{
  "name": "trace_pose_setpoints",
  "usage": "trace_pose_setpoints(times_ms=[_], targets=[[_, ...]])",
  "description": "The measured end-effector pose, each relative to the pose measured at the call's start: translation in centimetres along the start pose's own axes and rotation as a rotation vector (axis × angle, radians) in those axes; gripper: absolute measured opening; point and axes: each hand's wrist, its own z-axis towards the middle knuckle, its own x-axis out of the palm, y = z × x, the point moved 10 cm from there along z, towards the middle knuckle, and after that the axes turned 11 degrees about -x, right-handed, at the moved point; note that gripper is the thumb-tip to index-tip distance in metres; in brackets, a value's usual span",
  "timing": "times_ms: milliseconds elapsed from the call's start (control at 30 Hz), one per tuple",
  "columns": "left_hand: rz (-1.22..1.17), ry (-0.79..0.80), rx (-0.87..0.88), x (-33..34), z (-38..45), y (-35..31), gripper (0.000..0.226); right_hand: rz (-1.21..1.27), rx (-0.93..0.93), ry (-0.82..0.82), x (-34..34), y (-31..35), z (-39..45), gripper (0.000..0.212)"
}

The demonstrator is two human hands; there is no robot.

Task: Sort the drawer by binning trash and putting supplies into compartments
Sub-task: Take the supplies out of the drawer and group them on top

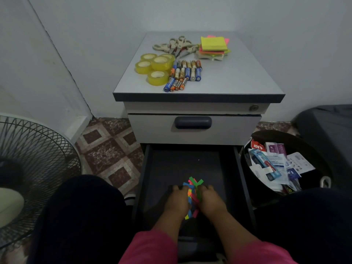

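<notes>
The dark bottom drawer (162, 168) is pulled out toward me. Inside it, my left hand (178, 200) and my right hand (210, 199) cup a heap of small coloured paper strips (193, 195) between them, fingers curled round the pile from both sides. Green, pink, orange and blue strips stick out above and below the hands. The rest of the drawer floor looks bare apart from a tiny white speck.
On the cabinet top (238, 77) lie tape rolls (154, 65), batteries (183, 75), scissors (175, 45) and sticky notes (214, 46). A black bin (251, 141) with wrappers stands right of the drawer. A fan (28, 164) stands at left. My knees flank the drawer.
</notes>
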Motion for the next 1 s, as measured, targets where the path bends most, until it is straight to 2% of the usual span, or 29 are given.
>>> trace_pose_setpoints(times_ms=[233, 267, 333, 400, 433, 533, 667, 800, 933, 1000], targets=[[-0.080, -0.055, -0.085, -0.5, 0.8, 0.7, 0.045, 0.208, 0.072, -0.097, -0.5, -0.7, -0.4, 0.026], [-0.088, -0.069, -0.095, -0.5, 1.0, 0.8, 0.040, 0.246, 0.082, -0.123, -0.8, -0.9, -0.5, 0.027], [-0.153, -0.110, -0.097, -0.9, 1.1, 1.0, 0.011, 0.299, 0.099, -0.163, -1.4, -1.2, -0.6, 0.028], [-0.107, -0.214, -0.034, -1.8, 0.8, 0.5, 0.027, 0.340, 0.117, -0.186, -1.7, -1.5, -0.6, 0.028], [-0.113, -0.228, -0.028, -1.9, 0.9, 0.5, 0.028, 0.356, 0.123, -0.193, -1.7, -1.7, -0.5, 0.029], [-0.053, -0.185, -0.011, -1.5, 1.2, 0.0, 0.028, 0.392, 0.146, -0.195, -1.6, -2.0, -0.6, 0.033], [-0.114, -0.095, -0.159, -0.5, 1.4, 1.3, 0.030, 0.390, 0.148, -0.190, -1.5, -2.0, -0.7, 0.033], [-0.130, -0.116, -0.174, -0.8, 1.4, 1.2, 0.021, 0.386, 0.145, -0.189, -1.4, -1.9, -0.7, 0.023], [-0.025, -0.161, -0.116, -0.6, 1.5, 0.5, 0.038, 0.390, 0.136, -0.171, -1.1, -1.7, -0.7, 0.021], [-0.023, -0.165, -0.116, -0.5, 1.6, 0.4, 0.035, 0.376, 0.130, -0.183, -1.3, -1.7, -0.7, 0.022]])
